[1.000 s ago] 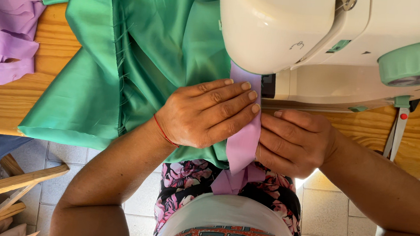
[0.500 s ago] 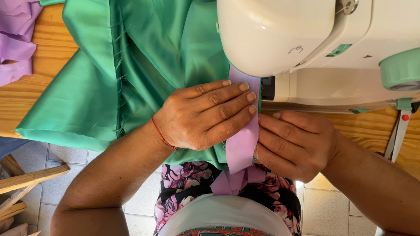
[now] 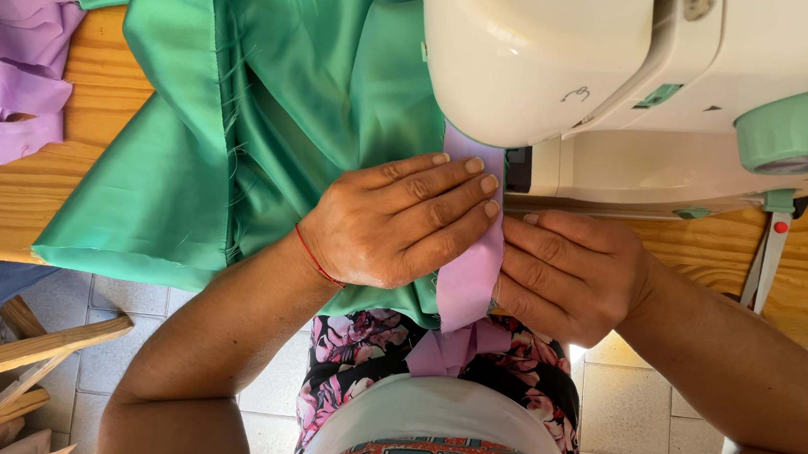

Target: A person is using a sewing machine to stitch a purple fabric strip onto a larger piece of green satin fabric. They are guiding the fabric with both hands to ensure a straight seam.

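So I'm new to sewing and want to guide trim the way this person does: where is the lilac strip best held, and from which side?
Probably on the flat stretch of the lilac strip just in front of the sewing machine, from above. It lies taut over the green satin fabric; the left hand presses it flat, the right hand steadies its right edge. The loose tail hanging off the table gives less control.

My left hand (image 3: 395,224) lies flat, palm down, fingers stretched out together and pointing right, a thin red thread round the wrist. My right hand (image 3: 568,274) sits just beside it, fingers curled inward toward the left fingertips. Both forearms come up from below and angle in, elbows spread wide apart.
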